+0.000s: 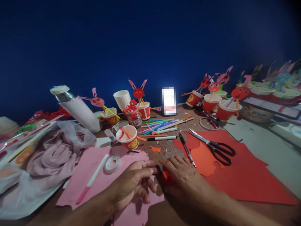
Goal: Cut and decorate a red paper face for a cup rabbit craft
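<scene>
L hand (134,183) palm down, fingers curled, R hand (182,177) flat, fingertips nearly meeting, forearms angled inward

Matt red paper sheet (246,175), matt pink paper (94,175), glossy clear tape roll (113,164), scissors (211,144) — shiny metal blades, black plastic handles

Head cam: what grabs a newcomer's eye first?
Both hands meet at bottom centre: the left hand and right hand press on a small red paper piece between them, at the edge of a pink paper sheet. Right of them, black-handled scissors lie on a big red paper sheet. Further back, red paper cups with bunny faces line the blue wall.
</scene>
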{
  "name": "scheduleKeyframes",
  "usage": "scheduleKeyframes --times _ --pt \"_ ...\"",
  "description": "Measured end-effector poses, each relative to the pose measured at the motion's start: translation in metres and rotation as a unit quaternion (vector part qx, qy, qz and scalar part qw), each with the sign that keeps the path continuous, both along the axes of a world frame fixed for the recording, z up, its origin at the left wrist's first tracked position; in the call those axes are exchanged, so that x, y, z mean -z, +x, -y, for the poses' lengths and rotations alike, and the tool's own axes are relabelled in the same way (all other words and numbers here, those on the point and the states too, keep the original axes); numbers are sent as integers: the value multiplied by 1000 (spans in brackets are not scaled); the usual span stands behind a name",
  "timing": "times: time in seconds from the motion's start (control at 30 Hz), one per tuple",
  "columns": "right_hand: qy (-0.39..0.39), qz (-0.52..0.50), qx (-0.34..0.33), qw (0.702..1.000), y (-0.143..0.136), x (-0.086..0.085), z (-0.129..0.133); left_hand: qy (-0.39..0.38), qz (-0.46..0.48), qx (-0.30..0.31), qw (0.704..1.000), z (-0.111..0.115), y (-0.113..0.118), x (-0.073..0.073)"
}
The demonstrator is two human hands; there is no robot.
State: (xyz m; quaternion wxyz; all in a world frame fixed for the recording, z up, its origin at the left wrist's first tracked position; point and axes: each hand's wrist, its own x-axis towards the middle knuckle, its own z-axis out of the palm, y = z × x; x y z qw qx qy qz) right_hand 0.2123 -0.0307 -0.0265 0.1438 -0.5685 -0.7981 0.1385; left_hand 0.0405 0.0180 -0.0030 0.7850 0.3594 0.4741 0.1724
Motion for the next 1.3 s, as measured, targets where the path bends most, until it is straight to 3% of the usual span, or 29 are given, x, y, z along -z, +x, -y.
scheduleKeyframes --times 0.17,0.4,0.53,0.77,1.0,1.13,1.3 --pt "56 -11 3 998 -3 5 2 22 -29 54 998 -3 0 5" --pt "119 21 -67 990 -6 21 9 125 -59 45 989 -1 -1 22" --pt "97 0 -59 994 -7 23 10 147 -64 27 987 4 -6 30" --pt "-25 -108 4 994 -8 8 14 178 -68 9 982 8 -9 25" --pt "-99 -281 46 953 -5 5 2 194 -65 20 979 7 -10 34" --pt "-127 -317 47 939 -8 -12 -9 179 -20 7 984 4 -9 36" --pt "-129 -318 43 938 -23 -36 -26 180 60 -59 980 3 -10 36"
